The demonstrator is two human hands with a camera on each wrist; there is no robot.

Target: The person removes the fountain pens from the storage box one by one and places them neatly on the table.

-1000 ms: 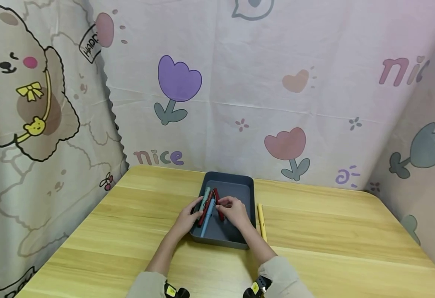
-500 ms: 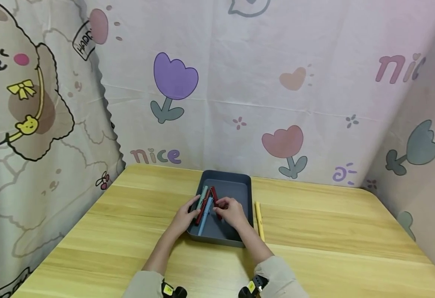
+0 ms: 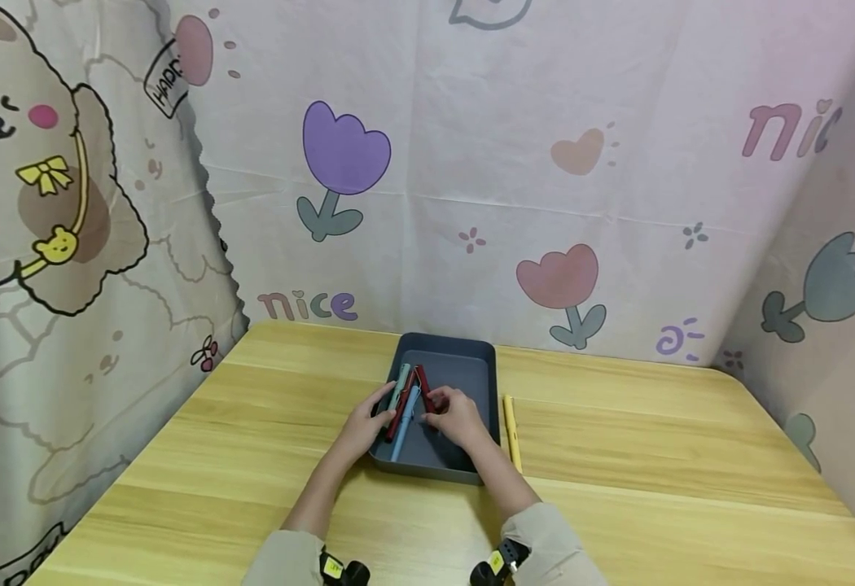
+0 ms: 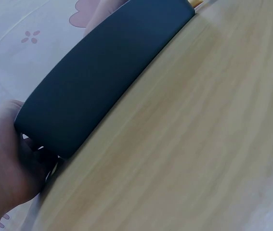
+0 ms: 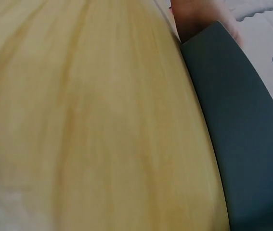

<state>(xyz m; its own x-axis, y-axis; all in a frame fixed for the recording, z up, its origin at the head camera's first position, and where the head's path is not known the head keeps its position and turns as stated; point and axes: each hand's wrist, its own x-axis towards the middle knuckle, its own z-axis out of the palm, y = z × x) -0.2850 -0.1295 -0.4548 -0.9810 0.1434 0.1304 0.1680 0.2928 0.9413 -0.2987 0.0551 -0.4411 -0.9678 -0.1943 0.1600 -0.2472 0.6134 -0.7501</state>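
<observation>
A dark grey tray [image 3: 464,370] holds several pens. My left hand [image 3: 360,427] grips its left side wall, with the thumb reaching over the rim beside the pens. In the left wrist view, the left hand [image 4: 4,163] wraps round the tray's end. At that side lie a teal pen [image 3: 402,376], a dark red pen [image 3: 408,391] and a light blue pen [image 3: 406,421], close together and slanted. Over the tray's middle, my right hand [image 3: 460,419] holds another dark red pen [image 3: 422,379] with thumb and curled fingers, partly covering its lower end.
A yellow pen [image 3: 511,431] lies on the wooden table [image 3: 618,456], just right of the tray. Behind the table hangs a printed cloth [image 3: 442,163], with more cloth at both sides. The tray's front wall [image 5: 237,134] fills much of the right wrist view.
My right thumb has shifted slightly lower along the dark red pen, away from the index finger. The left hand and the other pens stay in place. The head view has tilted a little.
</observation>
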